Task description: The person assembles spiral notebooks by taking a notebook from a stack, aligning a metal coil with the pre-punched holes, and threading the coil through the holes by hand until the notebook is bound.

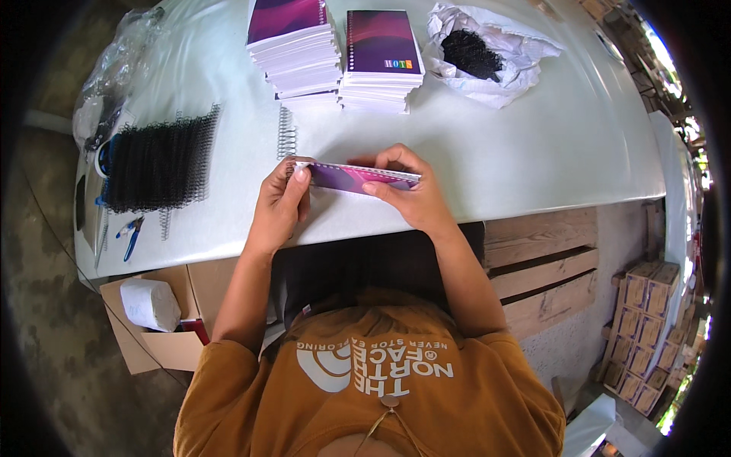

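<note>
Over the near edge of the worktop [525,160], the left grip [283,199] pinches one end of a purple booklet [339,178] and the right grip [413,189] holds toward the other, seemingly to steady its hole-punched edge upward. Black coils [160,164] lie leftward, likely for easy reach.

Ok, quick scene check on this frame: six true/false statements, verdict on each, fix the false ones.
1. The left hand holds a purple booklet. True.
2. The right hand is off the booklet. False: it holds the booklet too.
3. The blue-handled pliers lie on the table. True.
4. The pliers are right of the booklet. False: they are to its left.
5. The white bag with black pieces lies right of both booklet stacks. True.
6. The white bundle is on the table. False: the bundle is in the cardboard box.
</note>
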Demonstrator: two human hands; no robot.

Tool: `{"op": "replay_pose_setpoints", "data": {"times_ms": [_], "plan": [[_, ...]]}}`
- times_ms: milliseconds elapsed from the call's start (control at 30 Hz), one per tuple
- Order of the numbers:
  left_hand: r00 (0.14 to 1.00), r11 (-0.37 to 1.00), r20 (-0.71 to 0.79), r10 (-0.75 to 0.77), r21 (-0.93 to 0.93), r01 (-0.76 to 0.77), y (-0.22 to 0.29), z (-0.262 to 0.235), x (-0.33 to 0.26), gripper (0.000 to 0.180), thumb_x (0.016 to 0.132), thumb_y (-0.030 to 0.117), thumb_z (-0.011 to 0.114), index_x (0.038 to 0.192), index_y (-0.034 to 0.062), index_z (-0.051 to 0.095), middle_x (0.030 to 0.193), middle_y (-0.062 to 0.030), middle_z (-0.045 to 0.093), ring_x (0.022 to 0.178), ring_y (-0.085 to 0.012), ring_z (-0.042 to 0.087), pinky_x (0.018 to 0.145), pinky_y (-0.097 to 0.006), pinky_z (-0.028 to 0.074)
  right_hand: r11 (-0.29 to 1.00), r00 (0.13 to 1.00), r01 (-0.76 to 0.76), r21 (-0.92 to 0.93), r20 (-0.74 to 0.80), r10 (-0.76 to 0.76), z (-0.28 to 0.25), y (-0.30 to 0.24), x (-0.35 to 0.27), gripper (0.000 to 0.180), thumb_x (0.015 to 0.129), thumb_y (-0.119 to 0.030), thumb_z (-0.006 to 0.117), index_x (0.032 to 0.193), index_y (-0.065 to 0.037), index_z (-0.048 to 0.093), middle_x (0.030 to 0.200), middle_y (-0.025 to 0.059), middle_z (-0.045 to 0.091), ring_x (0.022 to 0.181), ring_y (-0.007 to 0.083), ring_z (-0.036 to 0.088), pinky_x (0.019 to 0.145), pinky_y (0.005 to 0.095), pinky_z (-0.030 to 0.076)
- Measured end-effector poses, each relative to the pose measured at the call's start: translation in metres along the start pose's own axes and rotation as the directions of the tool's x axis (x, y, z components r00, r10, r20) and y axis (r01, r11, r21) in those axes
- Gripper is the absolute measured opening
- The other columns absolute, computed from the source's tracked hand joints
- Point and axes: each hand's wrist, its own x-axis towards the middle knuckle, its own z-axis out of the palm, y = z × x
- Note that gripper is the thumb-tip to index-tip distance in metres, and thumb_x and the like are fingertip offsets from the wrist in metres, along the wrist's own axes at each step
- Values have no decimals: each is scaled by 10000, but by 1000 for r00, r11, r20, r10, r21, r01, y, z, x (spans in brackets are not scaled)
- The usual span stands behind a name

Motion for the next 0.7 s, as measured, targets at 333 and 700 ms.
{"op": "replay_pose_setpoints", "data": {"times_ms": [333, 700], "plan": [[981, 986, -193, 31, 169, 2, 15, 17, 0, 343, 915, 367, 554, 928, 32, 623, 716, 22, 544, 499, -15, 379, 448, -182, 308, 987, 1000, -1, 160, 13, -1, 4, -7, 1, 260, 816, -7, 655, 1074, 17, 638, 1048, 87, 657, 923, 115, 584, 828, 247, 462], [826, 507, -401, 395, 845, 168, 18, -34, 53, 379, 828, 371, 641, 1002, 35, 650, 913, -101, 665, 826, -221, 628, 745, -333, 475, 997, 998, -55, -46, 41, 57, -1, -1, 3, 264, 852, -10, 601, 1114, -12, 638, 1033, 58, 673, 874, 80, 575, 802, 226, 458]]}}
